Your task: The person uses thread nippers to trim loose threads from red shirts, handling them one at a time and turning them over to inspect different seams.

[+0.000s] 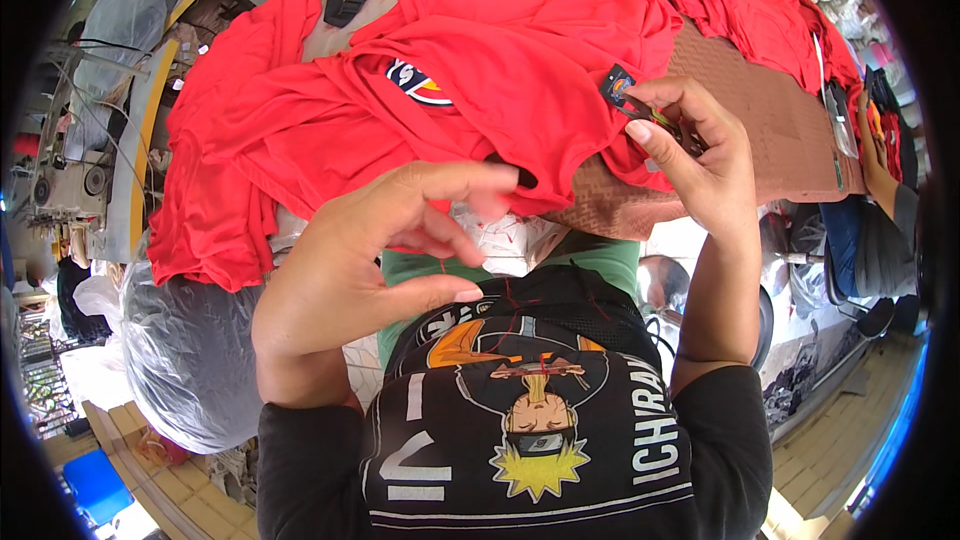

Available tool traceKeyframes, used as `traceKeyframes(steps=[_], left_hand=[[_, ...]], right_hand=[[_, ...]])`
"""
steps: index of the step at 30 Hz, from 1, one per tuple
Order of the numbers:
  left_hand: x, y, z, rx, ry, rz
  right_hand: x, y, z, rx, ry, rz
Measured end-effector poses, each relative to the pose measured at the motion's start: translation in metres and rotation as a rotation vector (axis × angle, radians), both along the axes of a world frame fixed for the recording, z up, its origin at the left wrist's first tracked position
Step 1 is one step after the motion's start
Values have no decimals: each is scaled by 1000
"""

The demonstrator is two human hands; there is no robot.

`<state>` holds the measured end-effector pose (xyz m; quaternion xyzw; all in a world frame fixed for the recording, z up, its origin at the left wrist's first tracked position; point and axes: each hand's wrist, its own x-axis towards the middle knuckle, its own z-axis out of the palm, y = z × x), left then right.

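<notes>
So this looks like the thread-trimming step on a bright red cotton shirt (500, 90), spread over the brown woven-topped bench (770, 120) in the upper middle of the frame. The right hand (700, 155), right of centre, is closed on the shirt's small dark label (617, 86) along with what might be little snips, hard to tell. The left hand (390, 250), centre frame, is half open, pinching a thin red thread (443, 265). Next move probably needs that loose thread dropped clear and a fresh grip on the fabric.
</notes>
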<state>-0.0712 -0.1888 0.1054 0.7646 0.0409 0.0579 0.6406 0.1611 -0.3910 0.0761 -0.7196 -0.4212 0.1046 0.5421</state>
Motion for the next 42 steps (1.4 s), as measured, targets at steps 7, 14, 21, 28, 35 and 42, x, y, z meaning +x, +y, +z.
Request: traceKeyframes(steps=[7,14,21,28,35,42], left_hand=[[4,-3,5,33,-198,-56],[-3,17,9,308,59,-90],[14,-3,23,581,152,-141],[22,-11,26,339,173,-22],[25,-14,22,79,157,-21],[62,-17,-97,802,42,27]], right_hand=[[-1,0,0,23,30,3],[0,-1,-2,7,3,3],[2,-2,-2,-3,-47,-8],[1,-1,-3,43,-15,3],[3,-3,-3,-35,-28,-34],[0,12,-9,-96,44,166]])
